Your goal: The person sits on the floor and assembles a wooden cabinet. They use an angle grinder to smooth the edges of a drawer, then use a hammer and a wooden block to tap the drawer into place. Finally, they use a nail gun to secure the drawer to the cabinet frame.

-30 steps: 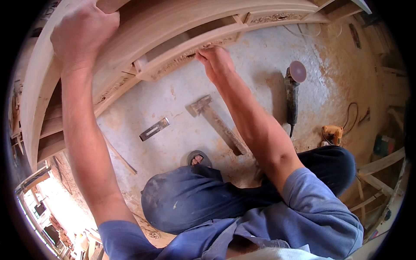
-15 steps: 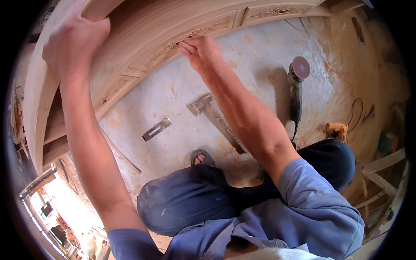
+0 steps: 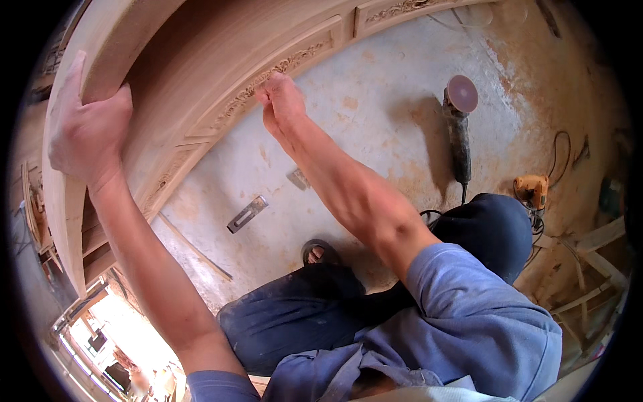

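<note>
A large pale wooden furniture piece (image 3: 201,67) with a curved body stretches across the top left. Its thick upright frame rail (image 3: 124,50) is gripped by my left hand (image 3: 92,137), the thumb on the inner side and a finger stretched up along the wood. My right hand (image 3: 284,99) is closed, its fingertips bunched against the lower edge of a carved floral panel (image 3: 236,107). Whatever those fingers pinch, if anything, is hidden by the hand. A second carved panel (image 3: 402,10) lies further right along the same rail.
On the floor stand or lie an angle grinder (image 3: 459,134) with a round disc, a slotted flat metal blade (image 3: 247,214), and a hammer-like tool head (image 3: 299,178) mostly behind my right forearm. A thin wood strip (image 3: 197,249), an orange power tool (image 3: 532,190) with cord, and wooden frame pieces (image 3: 603,264) lie around.
My right hand has slid left and slightly down along the carved panel. The left hand has shifted on the rail, one finger now extended. The view has also moved somewhat.
</note>
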`<action>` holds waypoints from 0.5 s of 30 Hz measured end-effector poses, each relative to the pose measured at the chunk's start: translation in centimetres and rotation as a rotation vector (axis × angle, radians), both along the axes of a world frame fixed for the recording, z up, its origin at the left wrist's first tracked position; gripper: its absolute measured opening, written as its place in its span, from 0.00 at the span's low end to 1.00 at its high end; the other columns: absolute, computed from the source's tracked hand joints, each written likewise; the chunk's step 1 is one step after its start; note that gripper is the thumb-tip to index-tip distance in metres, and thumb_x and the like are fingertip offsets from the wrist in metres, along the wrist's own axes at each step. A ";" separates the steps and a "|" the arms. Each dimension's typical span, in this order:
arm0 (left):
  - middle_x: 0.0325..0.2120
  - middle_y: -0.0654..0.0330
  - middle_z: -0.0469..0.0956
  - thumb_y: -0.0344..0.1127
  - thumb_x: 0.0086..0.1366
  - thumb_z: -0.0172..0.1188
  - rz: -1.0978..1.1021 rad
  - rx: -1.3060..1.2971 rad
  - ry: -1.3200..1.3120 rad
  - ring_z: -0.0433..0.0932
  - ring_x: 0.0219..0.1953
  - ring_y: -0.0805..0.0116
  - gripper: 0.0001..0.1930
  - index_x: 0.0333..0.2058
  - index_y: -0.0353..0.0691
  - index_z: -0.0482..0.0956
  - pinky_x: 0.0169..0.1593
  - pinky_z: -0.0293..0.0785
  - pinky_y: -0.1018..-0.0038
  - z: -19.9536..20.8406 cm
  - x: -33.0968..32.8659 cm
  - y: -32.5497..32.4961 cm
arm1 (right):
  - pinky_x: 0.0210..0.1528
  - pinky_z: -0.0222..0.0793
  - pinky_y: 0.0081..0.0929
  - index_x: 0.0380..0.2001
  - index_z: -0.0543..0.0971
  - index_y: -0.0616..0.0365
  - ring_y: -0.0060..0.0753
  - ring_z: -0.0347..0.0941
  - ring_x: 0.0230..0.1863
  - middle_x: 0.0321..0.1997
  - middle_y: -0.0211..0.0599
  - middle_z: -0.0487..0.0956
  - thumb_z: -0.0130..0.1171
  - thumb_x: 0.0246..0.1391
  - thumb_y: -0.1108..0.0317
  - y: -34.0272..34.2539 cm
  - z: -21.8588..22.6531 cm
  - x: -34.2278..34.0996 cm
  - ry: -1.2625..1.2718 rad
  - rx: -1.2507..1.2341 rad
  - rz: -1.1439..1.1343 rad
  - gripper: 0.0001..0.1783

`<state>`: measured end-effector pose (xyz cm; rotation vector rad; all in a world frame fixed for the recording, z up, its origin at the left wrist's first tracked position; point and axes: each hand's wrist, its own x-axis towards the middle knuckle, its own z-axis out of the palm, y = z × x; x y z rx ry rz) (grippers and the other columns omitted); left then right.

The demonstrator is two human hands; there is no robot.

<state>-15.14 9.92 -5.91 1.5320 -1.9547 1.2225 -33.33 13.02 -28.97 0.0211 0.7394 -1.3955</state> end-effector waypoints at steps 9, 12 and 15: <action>0.43 0.69 0.87 0.42 0.44 0.73 -0.085 -0.005 -0.010 0.86 0.40 0.65 0.28 0.49 0.64 0.86 0.43 0.83 0.70 0.4 1.0 -0.5 | 0.29 0.54 0.22 0.22 0.65 0.52 0.20 0.59 0.28 0.25 0.25 0.63 0.50 0.44 0.84 -1.1 -1.1 -0.4 -0.094 -0.040 0.006 0.12; 0.43 0.69 0.87 0.41 0.43 0.73 -0.086 -0.015 0.006 0.86 0.41 0.64 0.28 0.49 0.64 0.86 0.44 0.83 0.70 0.6 0.4 -0.4 | 0.37 0.64 0.28 0.25 0.63 0.54 0.26 0.62 0.33 0.29 0.28 0.62 0.48 0.46 0.89 -1.0 -1.3 -0.3 -0.109 -0.037 0.014 0.14; 0.44 0.68 0.86 0.41 0.42 0.73 -0.081 0.021 0.063 0.86 0.42 0.64 0.29 0.49 0.64 0.86 0.45 0.82 0.69 -0.3 -0.4 -0.9 | 0.37 0.64 0.27 0.24 0.65 0.54 0.25 0.62 0.33 0.29 0.28 0.63 0.48 0.46 0.87 0.5 -2.7 -1.0 -0.038 0.042 -0.029 0.13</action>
